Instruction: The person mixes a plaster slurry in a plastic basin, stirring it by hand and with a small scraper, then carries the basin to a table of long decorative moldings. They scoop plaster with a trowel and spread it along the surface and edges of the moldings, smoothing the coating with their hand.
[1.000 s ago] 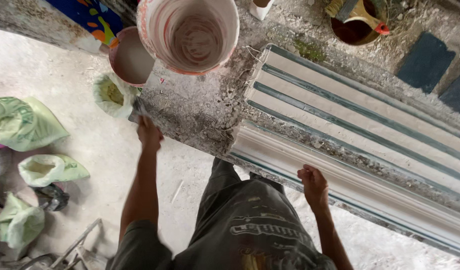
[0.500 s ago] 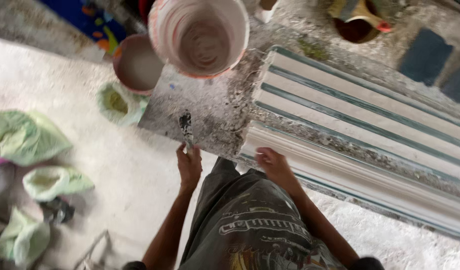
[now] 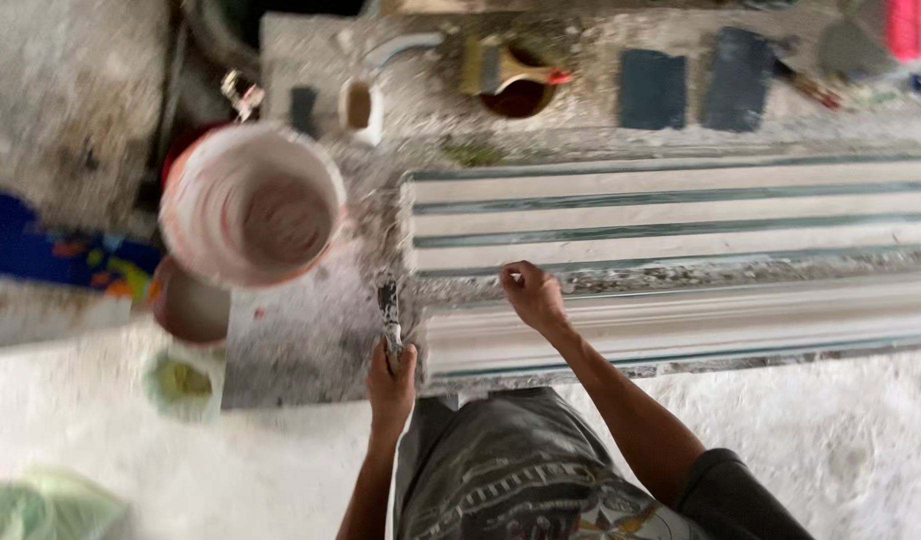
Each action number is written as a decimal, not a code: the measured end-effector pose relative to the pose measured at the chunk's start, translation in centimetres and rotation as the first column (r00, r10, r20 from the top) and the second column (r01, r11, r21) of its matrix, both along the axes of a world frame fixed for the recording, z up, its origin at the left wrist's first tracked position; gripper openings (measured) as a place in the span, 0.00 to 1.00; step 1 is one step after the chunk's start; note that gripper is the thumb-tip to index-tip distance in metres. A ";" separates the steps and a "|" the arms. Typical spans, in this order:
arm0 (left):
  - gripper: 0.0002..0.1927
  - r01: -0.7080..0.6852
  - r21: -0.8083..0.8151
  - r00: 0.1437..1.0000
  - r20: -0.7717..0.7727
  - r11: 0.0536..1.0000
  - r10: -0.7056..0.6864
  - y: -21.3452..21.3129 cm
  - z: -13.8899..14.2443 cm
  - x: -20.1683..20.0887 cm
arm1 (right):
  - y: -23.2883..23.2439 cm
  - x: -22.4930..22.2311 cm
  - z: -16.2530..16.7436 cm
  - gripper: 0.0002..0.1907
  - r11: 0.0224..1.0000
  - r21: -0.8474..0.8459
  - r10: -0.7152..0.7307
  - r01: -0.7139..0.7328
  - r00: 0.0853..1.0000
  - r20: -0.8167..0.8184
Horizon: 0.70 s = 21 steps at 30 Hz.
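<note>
My left hand [image 3: 391, 378] grips a small plaster-caked scraper tool [image 3: 388, 312] that points away from me, its tip near the left end of a long white moulding [image 3: 680, 325]. My right hand [image 3: 533, 295] rests with curled fingers on the upper edge of that moulding, close to its left end. Behind it lies a ribbed white mould with dark green grooves [image 3: 680, 215]. Both sit on a rough, plaster-spattered bench [image 3: 310, 340].
A large white bucket [image 3: 252, 205] stands on the bench at left, with a smaller bowl [image 3: 188, 305] and a green-stained cup [image 3: 183, 382] below it. Further back are a brush across a brown pot [image 3: 510, 80], a small white cup [image 3: 359, 106] and two dark blue pads [image 3: 652, 88].
The view has swung right and the bench has shifted left. My left hand came from the bench edge toward the moulding's end with the scraper. My right hand moved onto the moulding's upper edge.
</note>
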State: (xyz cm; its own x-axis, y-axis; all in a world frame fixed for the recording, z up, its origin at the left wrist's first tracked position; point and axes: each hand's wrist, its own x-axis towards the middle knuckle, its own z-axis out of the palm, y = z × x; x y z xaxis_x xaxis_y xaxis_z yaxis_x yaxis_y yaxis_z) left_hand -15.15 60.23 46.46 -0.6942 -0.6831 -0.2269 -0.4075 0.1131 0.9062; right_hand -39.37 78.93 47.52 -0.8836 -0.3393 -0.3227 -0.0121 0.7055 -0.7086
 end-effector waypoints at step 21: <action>0.25 0.146 0.028 0.943 0.298 0.989 -0.148 21.6 1.3 -22.2 | 38.4 -39.8 -5.4 0.18 0.812 0.011 -0.445 0.584 0.631 -0.636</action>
